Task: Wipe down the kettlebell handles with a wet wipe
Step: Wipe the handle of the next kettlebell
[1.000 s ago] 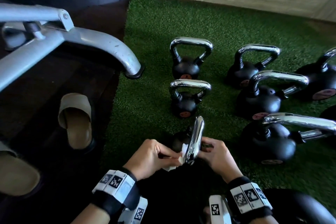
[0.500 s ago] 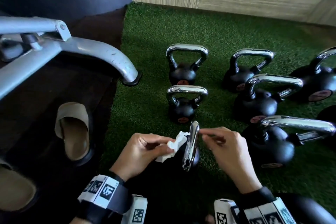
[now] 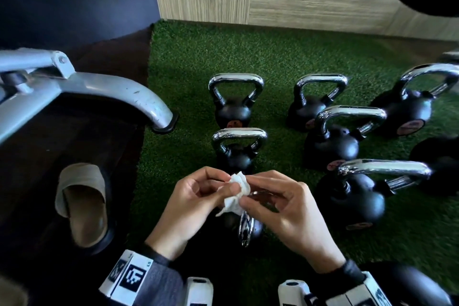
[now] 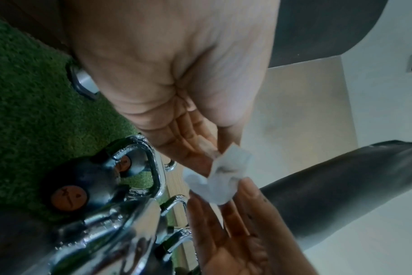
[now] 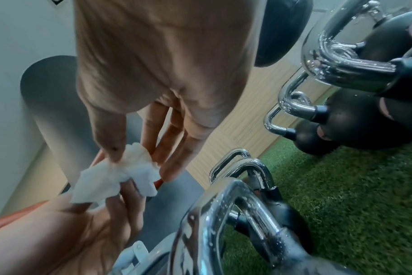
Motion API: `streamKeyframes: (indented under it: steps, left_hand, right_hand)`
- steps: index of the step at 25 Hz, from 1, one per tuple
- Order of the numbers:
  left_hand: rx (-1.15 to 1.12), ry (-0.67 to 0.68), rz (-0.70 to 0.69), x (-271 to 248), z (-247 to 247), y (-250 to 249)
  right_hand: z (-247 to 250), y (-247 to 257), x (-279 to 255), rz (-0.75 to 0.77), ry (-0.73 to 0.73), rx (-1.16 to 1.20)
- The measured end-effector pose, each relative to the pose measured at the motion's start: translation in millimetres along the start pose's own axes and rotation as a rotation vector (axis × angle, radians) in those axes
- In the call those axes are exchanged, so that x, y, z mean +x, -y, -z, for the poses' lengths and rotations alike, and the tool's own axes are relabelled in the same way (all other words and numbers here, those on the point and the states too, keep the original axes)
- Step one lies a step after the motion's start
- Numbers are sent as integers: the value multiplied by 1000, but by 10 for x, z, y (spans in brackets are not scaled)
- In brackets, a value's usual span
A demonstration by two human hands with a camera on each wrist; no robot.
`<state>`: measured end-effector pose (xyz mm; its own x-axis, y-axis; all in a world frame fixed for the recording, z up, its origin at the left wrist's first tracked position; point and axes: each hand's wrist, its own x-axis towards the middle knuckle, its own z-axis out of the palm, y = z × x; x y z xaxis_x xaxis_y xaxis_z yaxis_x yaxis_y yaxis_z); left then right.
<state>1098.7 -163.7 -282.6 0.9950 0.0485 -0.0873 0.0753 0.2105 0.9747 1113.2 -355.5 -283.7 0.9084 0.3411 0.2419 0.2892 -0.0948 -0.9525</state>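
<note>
A crumpled white wet wipe (image 3: 236, 194) hangs between both hands above the nearest kettlebell. My left hand (image 3: 228, 187) pinches it with thumb and forefinger. My right hand (image 3: 246, 191) pinches its other side. Below them only the chrome handle (image 3: 247, 228) of that kettlebell shows, edge-on; its black body is mostly hidden. The left wrist view shows the wipe (image 4: 223, 178) between the two hands' fingertips, clear of the handle (image 4: 129, 223). From the right wrist, my thumb presses the wipe (image 5: 120, 178), and the wet handle (image 5: 223, 214) is below.
Several more black kettlebells with chrome handles (image 3: 236, 104) (image 3: 347, 131) stand on green turf (image 3: 248, 52) ahead and to the right. A grey metal bench leg (image 3: 124, 92) and a beige slipper (image 3: 82, 201) lie on the dark floor at left. A wooden wall backs the turf.
My right hand let go of the kettlebell handle and came over to the wipe. My left hand lifted the wipe off the handle. Both now hold it above the kettlebell.
</note>
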Motion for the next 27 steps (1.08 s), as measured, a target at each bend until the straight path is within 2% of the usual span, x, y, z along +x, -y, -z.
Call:
streamKeyframes:
  steps: [6, 8, 9, 10, 12, 14, 15, 20, 22, 24, 27]
  left_hand:
    - [-161, -28, 154, 48, -134, 28]
    - [-31, -16, 188, 109, 51, 134]
    - [132, 16, 191, 153, 184, 260]
    - [347, 78, 195, 194, 296, 398]
    - [778, 322, 138, 252, 417, 685]
    - [981, 567, -32, 290, 364, 987]
    - [1013, 619, -77, 296, 313, 1136]
    - [1103, 399, -215, 288, 170, 1474]
    - [1075, 372, -237, 294, 170, 1466]
    - [1045, 369, -247, 303, 179, 1452]
    - [994, 363, -238, 308, 211, 1491]
  right_hand:
    - [117, -103, 77, -78, -158, 95]
    - [206, -205, 96, -147, -261, 221]
    - [245, -271, 92, -192, -323, 293]
    - [262, -342, 81, -232, -378, 343]
    - [237, -525, 38, -284, -431, 369]
    - [156, -740, -1, -346, -440, 327]
    - [115, -845, -5, -388, -442, 291]
    - [-32, -1216, 52, -557, -440, 185]
    - [-53, -1289, 51, -529, -442, -32]
    - [-52, -1265, 58, -462, -381, -254]
    - [20, -1168, 226, -398, -350, -346]
